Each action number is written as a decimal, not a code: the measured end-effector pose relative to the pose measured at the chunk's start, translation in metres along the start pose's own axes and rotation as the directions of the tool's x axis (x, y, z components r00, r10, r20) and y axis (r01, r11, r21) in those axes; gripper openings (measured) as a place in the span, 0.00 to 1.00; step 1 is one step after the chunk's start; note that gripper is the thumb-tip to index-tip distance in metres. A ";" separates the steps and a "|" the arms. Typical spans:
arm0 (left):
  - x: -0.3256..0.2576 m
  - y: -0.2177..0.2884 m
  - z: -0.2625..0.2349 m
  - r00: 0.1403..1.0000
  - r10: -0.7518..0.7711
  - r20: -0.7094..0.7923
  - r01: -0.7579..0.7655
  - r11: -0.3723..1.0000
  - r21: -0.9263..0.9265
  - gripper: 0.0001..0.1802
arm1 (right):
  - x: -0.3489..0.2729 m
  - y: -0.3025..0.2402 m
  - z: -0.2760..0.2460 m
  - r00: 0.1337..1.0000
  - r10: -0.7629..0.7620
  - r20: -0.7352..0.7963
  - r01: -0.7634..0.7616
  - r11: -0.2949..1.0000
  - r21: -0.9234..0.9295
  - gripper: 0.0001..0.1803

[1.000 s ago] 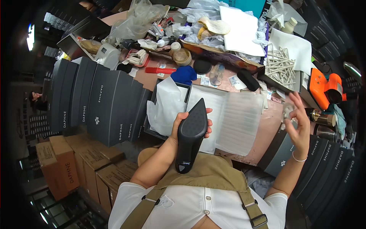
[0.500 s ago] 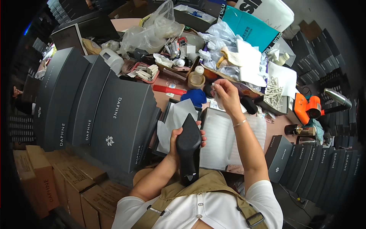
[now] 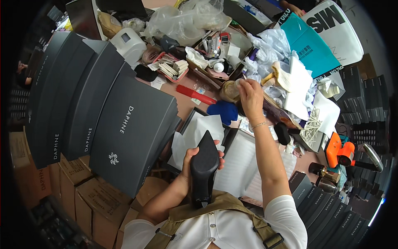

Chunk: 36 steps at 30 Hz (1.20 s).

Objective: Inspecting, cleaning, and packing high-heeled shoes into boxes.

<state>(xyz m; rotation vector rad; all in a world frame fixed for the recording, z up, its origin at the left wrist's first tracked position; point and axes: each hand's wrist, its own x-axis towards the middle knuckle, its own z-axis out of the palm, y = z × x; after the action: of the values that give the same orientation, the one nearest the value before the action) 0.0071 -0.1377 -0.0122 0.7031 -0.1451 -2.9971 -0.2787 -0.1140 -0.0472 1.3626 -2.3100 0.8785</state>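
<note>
My left hand (image 3: 187, 162) is wrapped round a black pointed shoe (image 3: 204, 159), which is held sole-up with the toe pointing away from me. Beyond it lies an open dark shoe box (image 3: 226, 135) lined with white tissue paper (image 3: 209, 124). My right hand (image 3: 251, 98) reaches to the top of a small see-through jar (image 3: 228, 92), fingers pinched together. Something white shows at the fingertips, seemingly a small cloth, partly hidden against the jar's white top. Beside the jar sit a crumpled blue cloth (image 3: 222, 112) and a red-handled brush (image 3: 195, 95).
Tall stacks of dark shoe boxes (image 3: 132, 124) stand at left, with cartons (image 3: 101, 199) below. More boxes (image 3: 300, 186) line the right. White foam sheets (image 3: 234, 162) lie mid-table. An orange heat gun (image 3: 342, 153), white sticks (image 3: 311, 126) and heaped plastic bags (image 3: 182, 20) crowd the table.
My right hand has moved to the jar's top from the space just right of it, where it held a white cloth. The left hand keeps the shoe nearly still while the view has shifted.
</note>
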 end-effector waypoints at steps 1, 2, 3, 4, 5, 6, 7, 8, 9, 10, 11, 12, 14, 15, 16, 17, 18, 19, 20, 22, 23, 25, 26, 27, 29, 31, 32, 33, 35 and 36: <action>0.000 0.000 -0.001 1.000 0.001 -0.021 -0.001 1.000 -0.005 0.43 | -0.008 0.002 0.006 1.000 0.006 0.025 -0.006 1.000 0.027 0.16; 0.003 -0.001 0.002 1.000 -0.010 -0.028 0.010 1.000 -0.002 0.43 | -0.010 0.004 0.007 0.999 0.042 0.033 -0.044 0.998 0.053 0.18; 0.005 -0.001 0.003 0.999 -0.020 -0.035 0.020 1.000 0.002 0.43 | -0.011 0.005 0.009 0.996 0.079 0.041 -0.082 0.993 0.080 0.19; 0.007 -0.003 0.003 0.999 -0.035 -0.032 0.035 0.999 0.001 0.43 | -0.013 0.008 0.011 0.992 0.116 0.050 -0.121 0.987 0.107 0.21; 0.008 -0.003 0.003 0.999 -0.041 -0.025 0.041 0.999 0.007 0.43 | -0.009 0.013 0.014 0.979 0.162 0.127 -0.185 0.962 0.200 0.23; 0.008 -0.002 0.004 0.999 -0.046 -0.019 0.046 0.999 0.012 0.43 | -0.010 0.017 0.013 0.984 0.157 0.086 -0.172 0.962 0.214 0.23; 0.006 -0.003 0.005 0.999 -0.034 0.010 0.034 0.999 0.008 0.43 | -0.012 0.021 0.010 0.987 0.152 0.046 -0.159 0.961 0.227 0.23; 0.003 -0.001 0.006 0.999 -0.018 0.038 0.018 1.000 0.004 0.42 | -0.013 0.023 0.006 0.989 0.145 0.005 -0.142 0.960 0.243 0.23; 0.001 0.000 0.004 0.998 0.015 0.064 -0.014 1.000 -0.017 0.42 | -0.018 0.020 -0.002 0.983 0.142 -0.115 -0.111 0.964 0.241 0.21; -0.001 0.005 0.005 0.998 0.020 0.051 -0.020 1.000 0.003 0.42 | -0.026 0.016 -0.013 0.922 0.351 -0.161 -0.289 0.903 0.317 0.20; -0.003 0.009 0.004 0.999 0.015 0.038 -0.016 1.000 0.012 0.41 | -0.036 0.017 -0.024 0.829 0.485 -0.277 -0.384 0.855 0.348 0.19; -0.006 0.012 0.002 1.000 0.003 0.019 -0.003 1.000 0.020 0.41 | -0.047 0.024 -0.032 0.683 0.684 -0.257 -0.396 0.642 0.656 0.20; -0.009 0.022 -0.006 0.997 -0.049 0.053 0.050 0.999 -0.009 0.41 | -0.059 0.031 -0.035 0.481 0.868 -0.119 -0.341 0.311 0.887 0.21; -0.010 0.024 -0.012 0.996 -0.060 0.063 0.061 0.998 -0.019 0.41 | -0.062 0.033 -0.032 0.453 0.888 -0.083 -0.335 0.256 0.907 0.21; -0.011 0.024 -0.015 0.995 -0.069 0.072 0.071 0.997 -0.030 0.41 | -0.063 0.037 -0.028 0.425 0.904 -0.045 -0.327 0.200 0.924 0.21; -0.014 0.023 -0.012 0.999 -0.040 0.029 0.041 0.999 -0.011 0.41 | -0.058 0.041 -0.022 0.578 0.780 -0.240 -0.420 0.537 0.732 0.21; -0.017 0.021 -0.013 1.000 -0.002 0.010 0.003 1.000 -0.024 0.40 | -0.042 0.017 -0.023 0.649 0.750 -0.128 -0.381 0.466 0.798 0.22; -0.021 0.019 -0.011 0.999 0.030 -0.010 -0.030 0.999 -0.022 0.40 | -0.039 0.023 -0.012 0.778 0.589 -0.217 -0.387 0.722 0.574 0.21; -0.023 0.018 -0.011 0.997 0.066 -0.028 -0.066 0.998 -0.021 0.40 | -0.027 0.009 -0.010 0.885 0.399 -0.240 -0.306 0.887 0.346 0.21; -0.027 0.020 -0.005 0.992 0.124 0.023 -0.124 0.992 -0.013 0.39 | -0.021 0.008 0.006 0.984 0.146 -0.099 -0.125 0.974 0.189 0.23; -0.028 0.020 -0.004 0.986 0.158 0.045 -0.157 0.987 -0.019 0.39 | -0.019 0.002 0.012 0.988 0.134 -0.072 -0.120 0.977 0.177 0.22; -0.028 0.020 -0.004 0.970 0.233 0.077 -0.232 0.973 -0.021 0.39 | -0.013 -0.003 0.014 0.988 0.152 -0.007 -0.149 0.979 0.140 0.18; -0.027 0.019 -0.005 0.956 0.281 0.086 -0.280 0.960 -0.022 0.38 | -0.006 0.000 0.009 0.984 0.173 0.036 -0.176 0.977 0.116 0.16; -0.027 0.017 -0.005 0.944 0.314 0.101 -0.314 0.949 -0.019 0.38 | -0.001 0.002 0.000 0.973 0.215 0.083 -0.223 0.969 0.107 0.11; -0.030 0.004 0.001 0.931 0.346 0.117 -0.348 0.938 -0.006 0.38 | 0.001 0.011 -0.013 0.972 0.211 0.102 -0.227 0.953 0.199 0.10; -0.040 -0.006 0.001 0.922 0.365 0.127 -0.371 0.928 0.030 0.37 | -0.009 -0.012 -0.040 0.939 0.276 0.203 -0.333 0.877 0.347 0.10; -0.045 -0.008 -0.001 0.924 0.368 0.106 -0.372 0.928 0.024 0.37 | -0.020 -0.047 -0.065 0.898 0.306 0.317 -0.421 0.809 0.411 0.10; -0.050 -0.008 0.000 0.927 0.364 0.087 -0.367 0.930 0.022 0.37 | -0.041 -0.073 -0.089 0.883 0.284 0.373 -0.450 0.740 0.501 0.09; -0.060 -0.002 -0.001 0.947 0.315 0.062 -0.317 0.947 0.042 0.36 | -0.094 -0.125 -0.134 0.754 0.322 0.572 -0.646 0.523 0.556 0.07; -0.064 -0.001 0.001 0.947 0.318 0.052 -0.319 0.947 0.026 0.35 | -0.112 -0.146 -0.147 0.841 0.172 0.513 -0.514 0.547 0.660 0.07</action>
<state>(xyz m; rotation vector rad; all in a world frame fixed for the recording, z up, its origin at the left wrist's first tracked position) 0.0639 -0.1316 0.0171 0.5501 -0.2845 -2.7071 -0.1019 0.0049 0.0528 1.4681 -2.6796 2.1438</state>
